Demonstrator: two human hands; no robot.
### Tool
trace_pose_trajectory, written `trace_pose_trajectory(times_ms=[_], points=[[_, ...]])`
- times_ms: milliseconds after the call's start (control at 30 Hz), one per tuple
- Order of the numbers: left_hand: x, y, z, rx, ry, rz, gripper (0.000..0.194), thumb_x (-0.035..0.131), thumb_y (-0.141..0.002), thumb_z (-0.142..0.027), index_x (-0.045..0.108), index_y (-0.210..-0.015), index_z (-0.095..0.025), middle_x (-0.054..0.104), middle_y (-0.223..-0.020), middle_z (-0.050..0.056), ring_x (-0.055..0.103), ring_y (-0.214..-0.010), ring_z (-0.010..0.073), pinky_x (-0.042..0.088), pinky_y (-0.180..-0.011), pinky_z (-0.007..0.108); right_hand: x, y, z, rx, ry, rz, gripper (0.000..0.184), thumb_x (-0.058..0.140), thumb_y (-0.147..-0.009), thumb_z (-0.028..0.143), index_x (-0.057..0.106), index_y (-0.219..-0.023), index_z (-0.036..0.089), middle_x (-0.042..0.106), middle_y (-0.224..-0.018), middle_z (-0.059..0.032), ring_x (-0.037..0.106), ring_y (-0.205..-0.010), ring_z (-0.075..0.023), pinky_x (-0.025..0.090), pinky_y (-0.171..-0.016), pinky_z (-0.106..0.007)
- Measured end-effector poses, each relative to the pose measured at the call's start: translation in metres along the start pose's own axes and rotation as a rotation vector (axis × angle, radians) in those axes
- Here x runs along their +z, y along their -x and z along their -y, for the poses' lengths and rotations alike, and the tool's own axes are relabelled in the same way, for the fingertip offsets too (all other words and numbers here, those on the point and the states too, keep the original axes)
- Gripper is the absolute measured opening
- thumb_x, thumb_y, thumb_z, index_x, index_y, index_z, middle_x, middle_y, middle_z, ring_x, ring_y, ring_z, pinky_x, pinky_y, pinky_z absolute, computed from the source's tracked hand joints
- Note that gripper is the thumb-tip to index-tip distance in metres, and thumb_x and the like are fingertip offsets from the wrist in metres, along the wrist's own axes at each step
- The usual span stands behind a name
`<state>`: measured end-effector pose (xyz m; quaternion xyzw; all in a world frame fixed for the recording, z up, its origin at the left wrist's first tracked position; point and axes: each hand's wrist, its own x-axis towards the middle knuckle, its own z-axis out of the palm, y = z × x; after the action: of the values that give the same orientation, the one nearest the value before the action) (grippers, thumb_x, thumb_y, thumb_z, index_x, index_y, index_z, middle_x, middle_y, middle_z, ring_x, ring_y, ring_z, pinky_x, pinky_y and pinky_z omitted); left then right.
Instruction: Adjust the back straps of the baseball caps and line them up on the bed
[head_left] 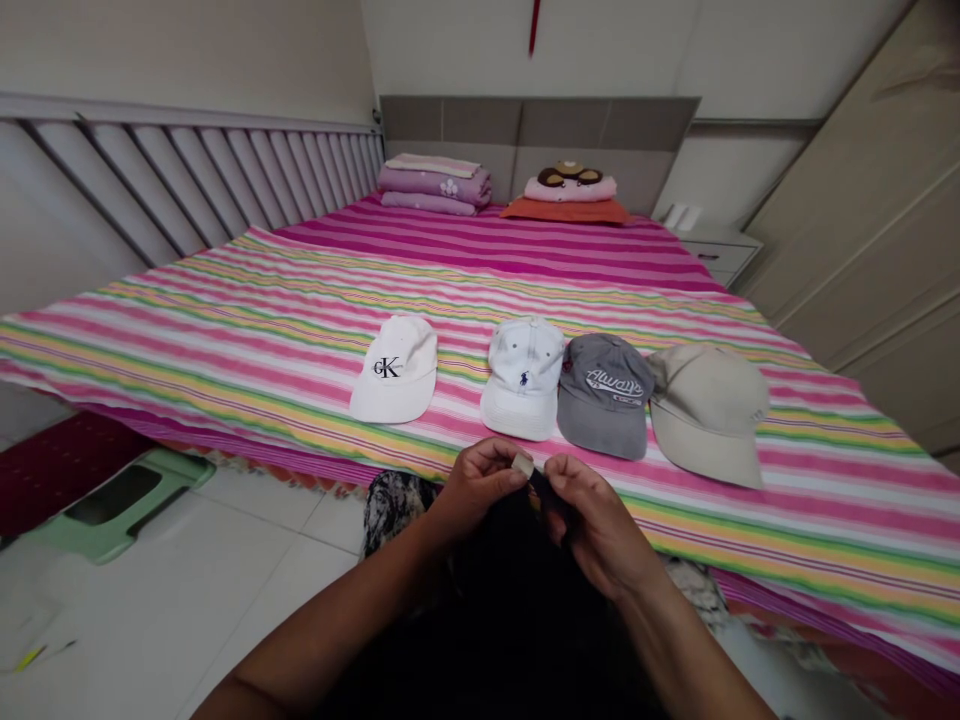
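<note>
dark fabric [541,486], half hidden behind fingers [559,476]

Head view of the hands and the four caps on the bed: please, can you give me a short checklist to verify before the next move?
Left hand pinches the small pale piece: ok.
Right hand holds the dark fabric: ok.
Both hands are off the caps: ok.
White CK cap, white polo cap, grey cap and beige cap lie on the striped bedsheet: ok.
Grey cap and beige cap are apart: not ok, they touch.
What the pale piece is: cannot tell.

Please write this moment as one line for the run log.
left hand: pinches pale tab | right hand: grips dark fabric | nearby: four caps on striped bedsheet
</note>
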<state>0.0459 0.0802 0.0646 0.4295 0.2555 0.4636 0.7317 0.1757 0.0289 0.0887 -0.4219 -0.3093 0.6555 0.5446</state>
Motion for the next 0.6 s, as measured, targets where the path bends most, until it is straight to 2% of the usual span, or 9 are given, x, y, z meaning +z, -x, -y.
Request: trace_pose_trajectory(times_ms=[67,133,233,333,500,600], points=[[0.0004,0.0004,-0.0002,-0.009,-0.002,0.003,0.026,0.076,-0.053,-0.025,0.061,-0.071,-0.013,0.061,-0.066,0.000,0.055,-0.060,0.0096,0.042,-0.061,0.022,-0.0001,0.0008,0.0013,0.010,-0.079,0.010,0.025,0.069,-0.061,0.025,0.046,-0.068,0.019,0.049,-0.051,0.0075,0.037,-0.037,-0.0045,0.028,-0.038,-0.017],[0.0010,0.0010,-0.0002,-0.035,-0.011,0.053,0.026,0.075,-0.055,-0.026,0.061,-0.071,-0.012,0.060,-0.064,0.000,0.055,-0.059,0.0097,0.042,-0.060,0.022,-0.0009,0.0002,0.0009,0.002,-0.111,0.005,0.028,0.072,-0.059,0.021,0.045,-0.067,0.019,0.049,-0.052,0.0078,0.039,-0.038,-0.0048,0.030,-0.039,-0.016],[0.0006,0.0019,0.0004,-0.084,-0.009,0.148,0.026,0.073,-0.059,-0.027,0.060,-0.076,-0.012,0.061,-0.064,0.000,0.056,-0.059,0.0105,0.042,-0.061,0.023,-0.0028,-0.0023,-0.0016,-0.047,-0.090,-0.026,0.030,0.074,-0.059,0.021,0.044,-0.065,0.019,0.054,-0.054,0.0061,0.045,-0.042,-0.0058,0.033,-0.042,-0.017],[-0.0019,0.0027,0.0015,-0.094,0.007,0.188,0.025,0.071,-0.061,-0.028,0.060,-0.078,-0.012,0.061,-0.065,0.001,0.057,-0.060,0.0110,0.042,-0.061,0.023,-0.0040,-0.0044,-0.0042,-0.075,-0.067,-0.046,0.031,0.076,-0.057,0.021,0.045,-0.065,0.018,0.056,-0.055,0.0052,0.048,-0.044,-0.0067,0.036,-0.045,-0.018],[-0.0038,0.0038,0.0030,-0.097,0.018,0.177,0.023,0.070,-0.063,-0.025,0.060,-0.078,-0.012,0.063,-0.066,0.001,0.059,-0.061,0.0115,0.043,-0.062,0.023,-0.0024,-0.0044,-0.0037,-0.086,-0.042,-0.055,0.031,0.076,-0.057,0.024,0.047,-0.066,0.018,0.056,-0.053,0.0052,0.048,-0.045,-0.0068,0.037,-0.046,-0.018],[-0.0037,0.0040,0.0039,-0.099,0.044,0.133,0.022,0.069,-0.064,-0.027,0.058,-0.078,-0.014,0.063,-0.062,0.001,0.060,-0.056,0.0132,0.045,-0.059,0.025,-0.0022,-0.0027,-0.0008,-0.042,-0.024,-0.027,0.028,0.072,-0.064,0.031,0.048,-0.068,0.018,0.057,-0.053,0.0034,0.049,-0.046,-0.0087,0.038,-0.047,-0.020]])
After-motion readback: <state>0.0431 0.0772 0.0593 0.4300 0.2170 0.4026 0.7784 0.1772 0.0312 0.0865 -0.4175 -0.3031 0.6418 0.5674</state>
